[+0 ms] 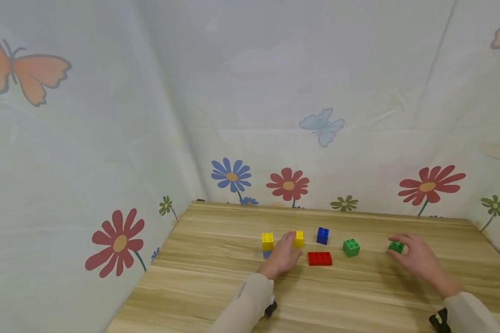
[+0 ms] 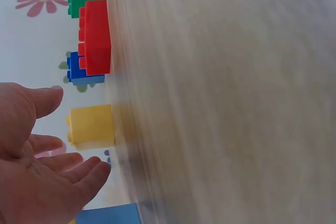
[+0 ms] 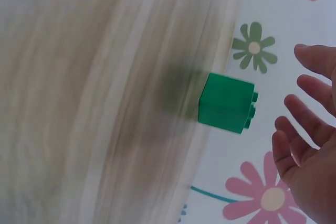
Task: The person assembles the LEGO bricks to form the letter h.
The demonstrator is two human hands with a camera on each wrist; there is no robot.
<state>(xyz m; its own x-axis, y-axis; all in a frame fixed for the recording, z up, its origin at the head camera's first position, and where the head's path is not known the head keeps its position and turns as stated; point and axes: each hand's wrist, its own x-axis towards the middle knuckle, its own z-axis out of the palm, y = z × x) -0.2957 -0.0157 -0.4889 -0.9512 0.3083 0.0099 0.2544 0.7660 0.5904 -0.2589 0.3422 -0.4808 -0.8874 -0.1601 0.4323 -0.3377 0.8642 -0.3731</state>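
Note:
My left hand point(image 1: 282, 255) hovers over the table by a yellow block point(image 1: 299, 238); its fingers are spread and nothing lies between them. In the left wrist view that yellow block point(image 2: 92, 125) stands apart from the fingertips. To the left of this hand, a yellow block point(image 1: 267, 240) sits on a blue one point(image 1: 267, 254). My right hand point(image 1: 418, 258) is above a green block point(image 1: 396, 247), thumb and fingers parted around it from over the top. The right wrist view shows a gap between the hand point(image 3: 310, 124) and this green block point(image 3: 227, 103).
Between the hands on the wooden table point(image 1: 333, 300) are a red block point(image 1: 319, 258), a dark blue block point(image 1: 322, 236) and another green block point(image 1: 351, 248). A white curtain point(image 1: 266, 115) printed with flowers and butterflies hangs behind and at the left.

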